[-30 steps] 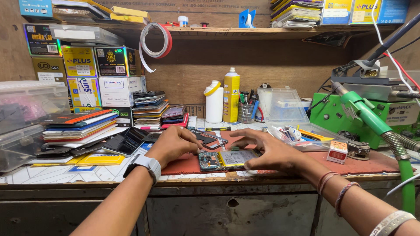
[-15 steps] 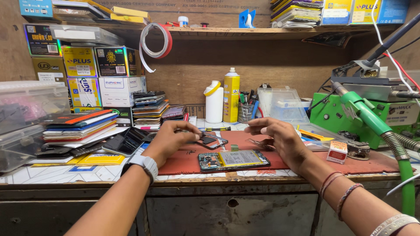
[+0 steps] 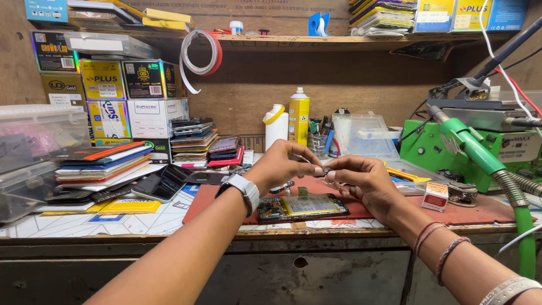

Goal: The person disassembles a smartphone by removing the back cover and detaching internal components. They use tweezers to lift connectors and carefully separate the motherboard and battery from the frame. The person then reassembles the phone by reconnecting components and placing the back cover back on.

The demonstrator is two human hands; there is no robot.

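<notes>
Hovering above the red mat (image 3: pixel 480 210), both hands are brought together over the opened phone (image 3: pixel 302 207). A small dark part (image 3: pixel 326 170) is pinched between them: the left hand (image 3: pixel 280 164) holds it with thumb and forefinger pressed together, and the fingertips of the right hand (image 3: pixel 364 179) are closed on the same part from the other side. What the part exactly is cannot be told, because it is tiny and mostly covered by the fingers.

The opened phone is laid flat on the mat, just under the hands and near the front edge of the desk (image 3: pixel 271 232), with its yellowish battery and circuit board facing up. It is not touched by either hand.

The part is judged to be very light and stiff, but also fragile and easily dropped, so a gentle grip at its edges, with fingertips only, seems suitable. The phone without its back cover is probably delicate too; it is better held by the frame sides, not by the board or the battery.

A stack of phones (image 3: pixel 192 141) is seen behind the left wrist, a yellow spray can (image 3: pixel 298 116) farther back, and a green machine (image 3: pixel 451 152) to the right.
</notes>
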